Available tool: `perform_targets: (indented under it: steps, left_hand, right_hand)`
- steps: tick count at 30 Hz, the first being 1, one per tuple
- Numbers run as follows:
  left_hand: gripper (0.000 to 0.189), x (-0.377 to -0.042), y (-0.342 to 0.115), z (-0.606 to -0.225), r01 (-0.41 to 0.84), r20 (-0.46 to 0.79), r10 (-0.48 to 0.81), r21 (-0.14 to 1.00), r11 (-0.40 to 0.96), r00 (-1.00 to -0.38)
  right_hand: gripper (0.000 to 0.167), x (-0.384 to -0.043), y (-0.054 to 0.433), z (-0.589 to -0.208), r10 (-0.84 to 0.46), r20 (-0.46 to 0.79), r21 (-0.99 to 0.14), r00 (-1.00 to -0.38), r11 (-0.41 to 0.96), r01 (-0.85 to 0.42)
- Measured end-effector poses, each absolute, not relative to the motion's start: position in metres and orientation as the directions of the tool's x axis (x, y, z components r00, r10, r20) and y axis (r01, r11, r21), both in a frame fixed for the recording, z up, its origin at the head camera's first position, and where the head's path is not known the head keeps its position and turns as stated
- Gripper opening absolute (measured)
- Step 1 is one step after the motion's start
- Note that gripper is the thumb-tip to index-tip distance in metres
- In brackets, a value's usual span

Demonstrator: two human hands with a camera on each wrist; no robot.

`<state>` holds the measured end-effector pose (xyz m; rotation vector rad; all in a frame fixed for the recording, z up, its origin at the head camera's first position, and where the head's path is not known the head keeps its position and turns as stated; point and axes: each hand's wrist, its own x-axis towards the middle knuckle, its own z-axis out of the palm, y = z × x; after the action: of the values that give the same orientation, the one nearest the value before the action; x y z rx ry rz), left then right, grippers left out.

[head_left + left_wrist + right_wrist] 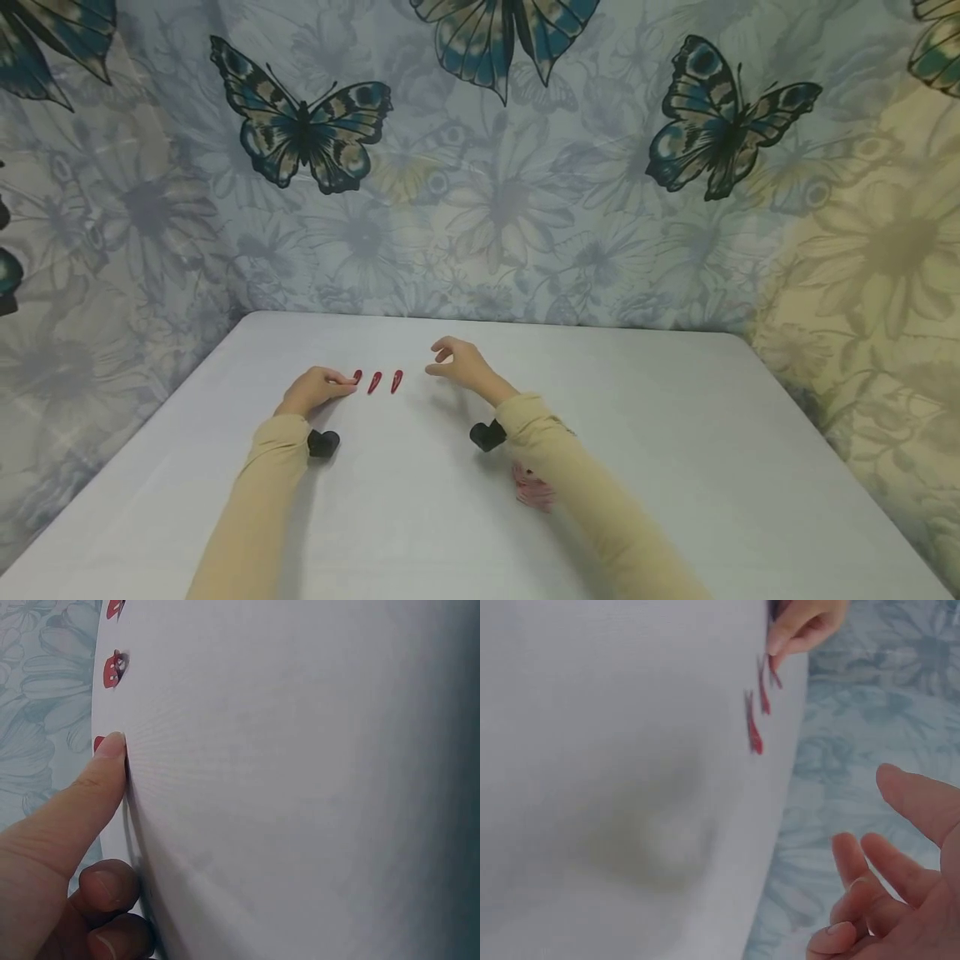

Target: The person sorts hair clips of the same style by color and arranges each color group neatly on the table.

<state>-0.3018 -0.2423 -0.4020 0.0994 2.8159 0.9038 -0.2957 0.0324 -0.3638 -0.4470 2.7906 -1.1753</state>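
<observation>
Three red snap hair clips lie in a short row on the white table. My left hand [313, 390] is at the leftmost hair clip [357, 377], its fingertips pinching the near end. In the left wrist view the thumb covers most of that clip. Beside it lie the middle hair clip [375, 382] and the right-hand hair clip [397, 382], both untouched. My right hand [463, 367] hovers to the right of the row, fingers loosely bent and apart, with nothing between them in the right wrist view [900, 877].
Under my right forearm sits a small pile of reddish-pink pieces [534, 487], partly hidden by the sleeve. Black heart-shaped pieces [324, 444] show at both wrists. Behind the white table [675, 433] hangs a backdrop [510, 200] printed with butterflies and flowers.
</observation>
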Motion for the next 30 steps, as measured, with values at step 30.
perform_targets:
  steps: [30]
  left_hand:
    - [0.039,-0.309,-0.25,-0.413,0.026,-0.142,0.137,0.596,0.803,-0.98]
  right_hand:
    - [0.03,-0.197,0.19,-0.383,-0.217,-0.06,-0.648,-0.974,0.751,-0.128]
